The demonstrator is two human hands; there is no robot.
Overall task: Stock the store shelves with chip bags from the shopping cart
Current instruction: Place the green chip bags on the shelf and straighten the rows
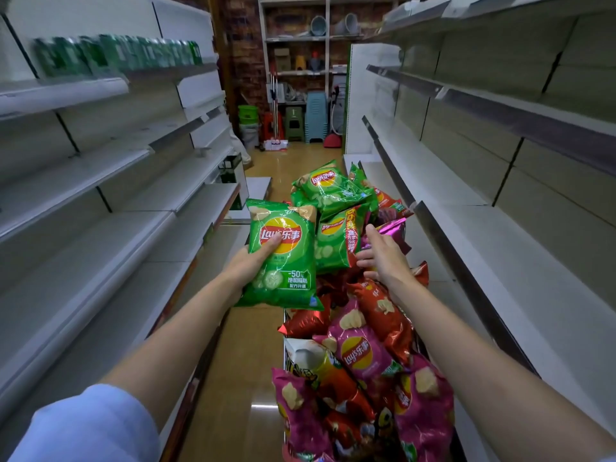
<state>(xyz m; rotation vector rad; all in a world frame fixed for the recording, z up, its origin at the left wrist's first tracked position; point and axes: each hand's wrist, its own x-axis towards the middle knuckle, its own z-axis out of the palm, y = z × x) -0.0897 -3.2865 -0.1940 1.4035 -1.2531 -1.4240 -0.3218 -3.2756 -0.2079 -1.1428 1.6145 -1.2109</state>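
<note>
one green chip bag [282, 255] in left hand [248, 261] grip

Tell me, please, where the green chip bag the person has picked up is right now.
In the head view, the green chip bag is held in the left hand, left of the cart's chip pile, between the left shelves and the reaching right hand.

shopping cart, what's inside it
The shopping cart is heaped with chip bags: green bags at the far end, red bags and pink bags nearer. The pile hides its floor.
</note>
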